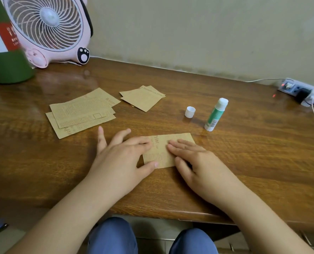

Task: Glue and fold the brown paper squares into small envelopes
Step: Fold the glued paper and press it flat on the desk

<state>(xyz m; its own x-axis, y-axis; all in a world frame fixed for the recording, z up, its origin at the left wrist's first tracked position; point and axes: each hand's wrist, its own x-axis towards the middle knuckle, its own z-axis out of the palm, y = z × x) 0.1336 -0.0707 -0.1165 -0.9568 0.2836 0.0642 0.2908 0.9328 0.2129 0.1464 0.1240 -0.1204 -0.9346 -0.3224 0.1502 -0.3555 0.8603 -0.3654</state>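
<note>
Pressing flat with straight fingers of left hand (121,158) and right hand (194,162) on folded brown paper (163,153) near the table (244,162) front edge, likely to set glue, leaving uncapped glue stick (215,114) upright beyond.

One head-worn wide-angle view looks forward and down over the worktop (244,162) from close above its near edge. It faces the wall (207,33) behind, with both forearms entering from the bottom and the person's knees below the edge.
</note>
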